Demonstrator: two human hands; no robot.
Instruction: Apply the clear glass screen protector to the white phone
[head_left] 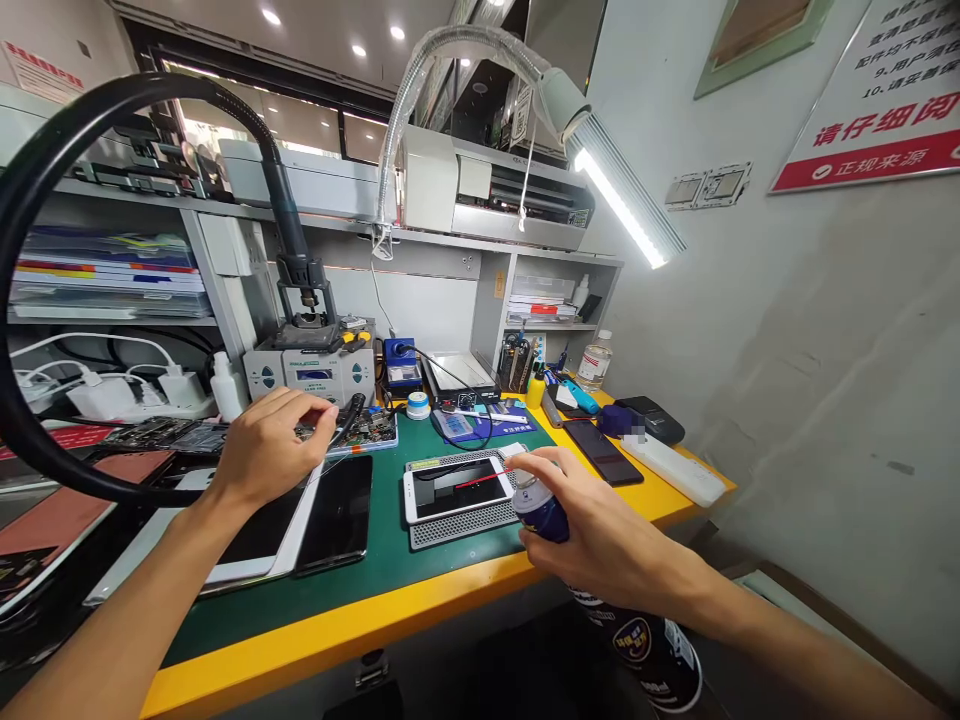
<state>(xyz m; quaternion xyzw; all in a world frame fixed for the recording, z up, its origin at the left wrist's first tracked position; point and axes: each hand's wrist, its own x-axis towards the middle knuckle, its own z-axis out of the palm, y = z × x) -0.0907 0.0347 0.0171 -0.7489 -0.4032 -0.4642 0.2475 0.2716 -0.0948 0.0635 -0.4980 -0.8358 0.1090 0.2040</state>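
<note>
My right hand (581, 510) is wrapped round a dark blue spray can (649, 655), its index finger on the nozzle at the top. From that nozzle a thin red straw (478, 480) reaches left over a white-framed smartphone (427, 497). The phone lies screen up on a grey perforated pad (450, 533). My left hand (274, 445) is raised over the left side of the bench, thumb and fingers closed together; anything between them is hidden. Below it lie a black phone (337, 515) and a white tablet-like device (259, 535).
A thick black hose (11, 380) loops at the left beside a rework station (309, 375). Behind the pad are a circuit board (371, 430) and a small round tub (418, 405). Another phone (604, 452) and a bottle (595, 360) stand right. A lamp (626, 185) hangs above.
</note>
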